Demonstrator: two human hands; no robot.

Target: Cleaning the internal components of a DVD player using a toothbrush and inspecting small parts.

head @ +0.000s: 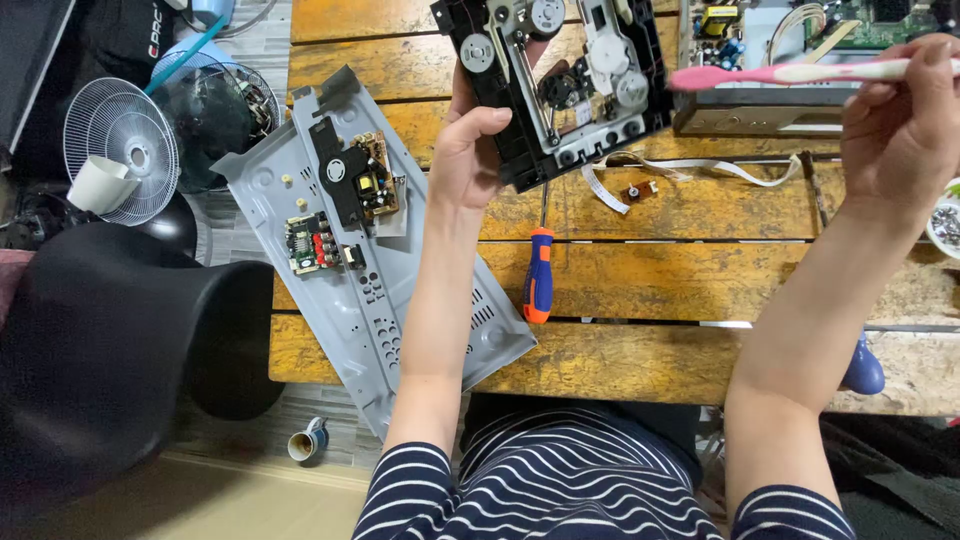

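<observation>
My left hand (470, 150) holds up a black plastic disc-drive mechanism (560, 80) with white gears and a metal rail, tilted above the wooden table (650, 270). My right hand (900, 120) grips a pink and white toothbrush (800, 72), its pink head pointing left toward the mechanism's right edge. Whether the bristles touch the mechanism is unclear.
A grey metal chassis plate (370, 300) with two small circuit boards lies at the table's left. An orange and blue screwdriver (538, 280) and a white ribbon cable (690, 170) lie mid-table. An open electronics case (780, 60) sits at the back right. A black stool (110, 340) and fan grille (120, 150) are on the left.
</observation>
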